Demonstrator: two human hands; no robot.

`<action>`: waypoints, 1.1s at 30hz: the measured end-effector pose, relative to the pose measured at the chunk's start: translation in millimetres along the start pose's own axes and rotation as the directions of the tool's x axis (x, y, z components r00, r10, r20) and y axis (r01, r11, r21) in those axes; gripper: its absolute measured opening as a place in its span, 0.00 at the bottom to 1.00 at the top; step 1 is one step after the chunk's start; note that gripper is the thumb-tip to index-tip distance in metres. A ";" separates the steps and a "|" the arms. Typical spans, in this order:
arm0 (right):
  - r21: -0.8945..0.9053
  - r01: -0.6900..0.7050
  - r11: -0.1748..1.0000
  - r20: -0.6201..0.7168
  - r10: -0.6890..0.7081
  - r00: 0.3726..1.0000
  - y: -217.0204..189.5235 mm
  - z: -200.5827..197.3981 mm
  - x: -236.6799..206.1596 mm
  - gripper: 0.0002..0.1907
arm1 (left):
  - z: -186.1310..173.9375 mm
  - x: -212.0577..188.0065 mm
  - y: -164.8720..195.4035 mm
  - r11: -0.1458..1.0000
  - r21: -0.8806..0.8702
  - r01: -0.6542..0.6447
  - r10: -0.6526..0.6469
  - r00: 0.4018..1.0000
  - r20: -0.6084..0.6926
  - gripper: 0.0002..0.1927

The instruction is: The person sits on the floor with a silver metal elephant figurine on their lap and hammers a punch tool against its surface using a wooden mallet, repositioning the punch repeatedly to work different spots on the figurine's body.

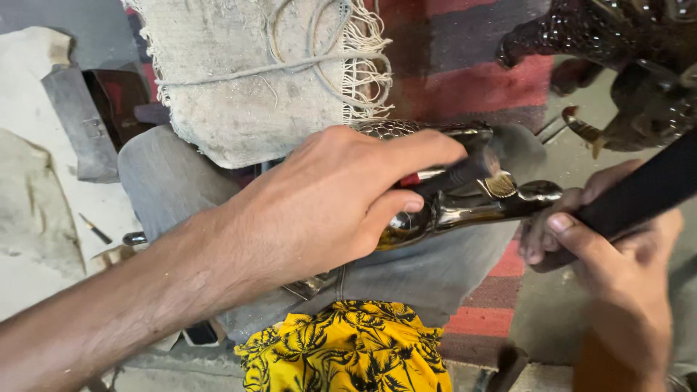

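Observation:
A shiny dark metal figurine (465,212) with engraved scales lies across my lap, on my grey trouser leg (174,181). My left hand (327,199) reaches in from the lower left and is closed over the figurine's body. Its thumb and fingers pinch a short dark rod-like tool (456,176), whose tip rests on the metal. My right hand (624,268) is at the right, just past the figurine's end. It grips a thick black handle (642,190) that runs up and out of the right edge, so its head is hidden.
A frayed burlap cloth (247,87) with cord lies beyond my knee on a red striped rug (472,80). A large dark metal animal figure (624,43) stands at the top right. Yellow patterned fabric (348,348) is below, and a small pointed tool (94,229) lies at left.

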State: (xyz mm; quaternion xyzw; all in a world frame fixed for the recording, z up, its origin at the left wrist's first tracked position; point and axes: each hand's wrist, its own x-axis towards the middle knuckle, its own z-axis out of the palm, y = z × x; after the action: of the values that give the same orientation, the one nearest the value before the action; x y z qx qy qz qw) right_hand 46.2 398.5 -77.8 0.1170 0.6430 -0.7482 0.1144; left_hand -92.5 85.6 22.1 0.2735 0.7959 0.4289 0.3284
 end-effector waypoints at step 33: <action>-0.722 -0.060 0.689 0.039 0.127 0.991 37.3 -42.7 12.1 0.17 | 5.6 -16.4 -9.0 0.999 0.035 -0.016 0.018 0.998 -0.056 0.22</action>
State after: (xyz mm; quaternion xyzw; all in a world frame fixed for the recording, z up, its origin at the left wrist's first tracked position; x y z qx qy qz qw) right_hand 47.9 435.1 -122.8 0.0633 0.8718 -0.4348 0.2165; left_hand -79.2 72.3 16.7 0.2738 0.8098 0.4252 0.2973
